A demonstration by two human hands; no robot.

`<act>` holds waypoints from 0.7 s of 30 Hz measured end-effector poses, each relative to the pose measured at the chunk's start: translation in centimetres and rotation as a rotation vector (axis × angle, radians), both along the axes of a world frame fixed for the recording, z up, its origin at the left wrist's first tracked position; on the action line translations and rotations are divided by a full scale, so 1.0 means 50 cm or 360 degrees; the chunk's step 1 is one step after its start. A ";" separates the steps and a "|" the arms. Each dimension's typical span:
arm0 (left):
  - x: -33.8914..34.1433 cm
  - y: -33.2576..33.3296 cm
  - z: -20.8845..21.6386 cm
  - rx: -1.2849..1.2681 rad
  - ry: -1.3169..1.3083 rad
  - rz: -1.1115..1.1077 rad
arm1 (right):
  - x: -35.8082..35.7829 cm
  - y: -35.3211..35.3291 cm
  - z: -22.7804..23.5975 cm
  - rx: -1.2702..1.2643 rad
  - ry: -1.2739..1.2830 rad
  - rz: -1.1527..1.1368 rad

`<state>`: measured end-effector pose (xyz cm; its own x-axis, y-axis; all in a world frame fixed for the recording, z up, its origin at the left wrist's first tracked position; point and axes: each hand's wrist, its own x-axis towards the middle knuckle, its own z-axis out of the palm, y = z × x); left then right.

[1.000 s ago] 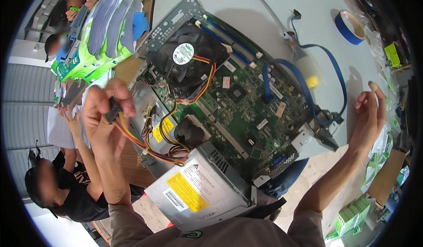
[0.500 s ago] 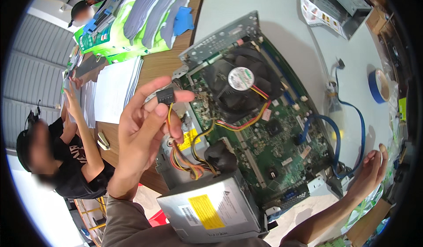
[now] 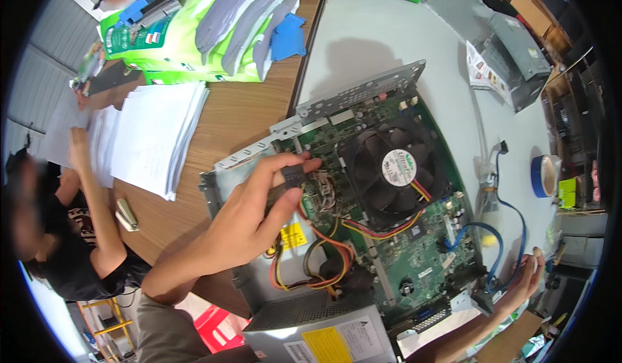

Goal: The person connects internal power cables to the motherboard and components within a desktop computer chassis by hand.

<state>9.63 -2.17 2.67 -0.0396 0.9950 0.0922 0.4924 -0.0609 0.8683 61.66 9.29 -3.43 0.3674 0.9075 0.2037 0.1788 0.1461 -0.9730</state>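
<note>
One black plastic connector block | left hand pinching | empty, loose-fingered right hand lying apart | green circuit board lying between

A small black plug is pinched in the fingers of the left hand, raised over the left part of an open computer. Red, orange, yellow and black wires hang below it, curling in loose loops above the case. The computer lies with its green board facing up, a black fan with a round white label mounted on it. A blue cable rises from the board and bends in a loop off its right side, over the white tabletop, next to the right hand; whether they touch is unclear.
</note>
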 end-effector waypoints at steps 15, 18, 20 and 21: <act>0.000 -0.006 -0.036 0.0456 -0.0081 0.0590 | -0.078 0.000 0.027 -0.0036 0.0034 -0.0191; -0.011 -0.004 -0.032 0.0495 -0.0121 0.0612 | -0.070 0.002 0.032 -0.0024 0.0078 -0.0106; -0.008 -0.001 -0.029 0.0476 -0.0100 0.0629 | -0.059 -0.001 0.030 -0.0020 0.0126 -0.0075; -0.006 0.003 -0.028 0.0464 -0.0069 0.0642 | -0.052 -0.002 0.031 0.0006 0.0113 -0.0053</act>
